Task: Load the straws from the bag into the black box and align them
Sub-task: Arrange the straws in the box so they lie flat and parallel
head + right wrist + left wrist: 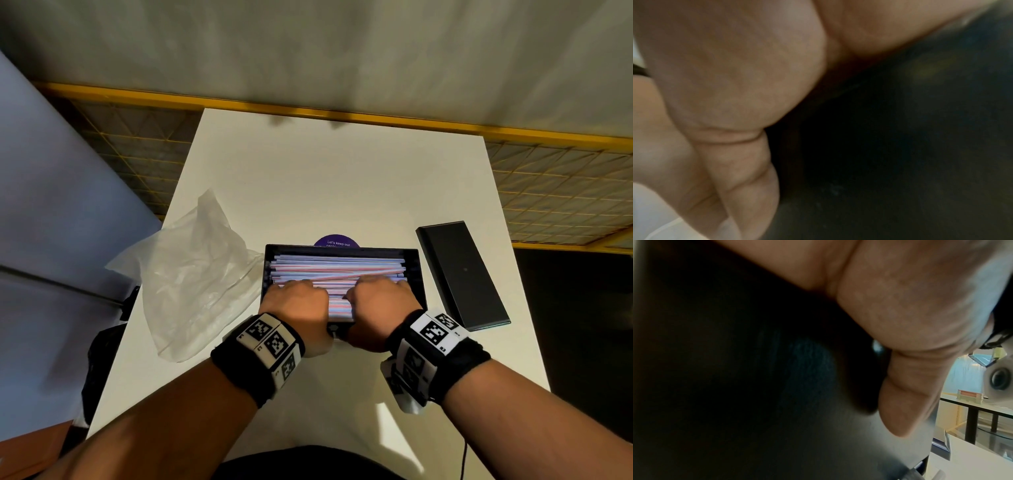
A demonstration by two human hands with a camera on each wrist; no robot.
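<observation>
The black box (342, 247) lies open in the middle of the white table, filled with pink, white and blue straws (339, 267) running left to right; one pink straw lies slanted on top. My left hand (294, 298) and right hand (380, 294) sit side by side at the box's near edge, fingers bent down onto the straws. In the left wrist view the left thumb (906, 402) lies against the dark outer wall (735, 369). The right thumb (744, 178) does the same on the wall (900, 146). The fingertips are hidden.
A crumpled clear plastic bag (195, 274) lies just left of the box. The black lid (462, 274) rests to the right, angled. A purple round sticker (336, 241) peeks out behind the box. A yellow-framed mesh fence runs behind the table (325, 171).
</observation>
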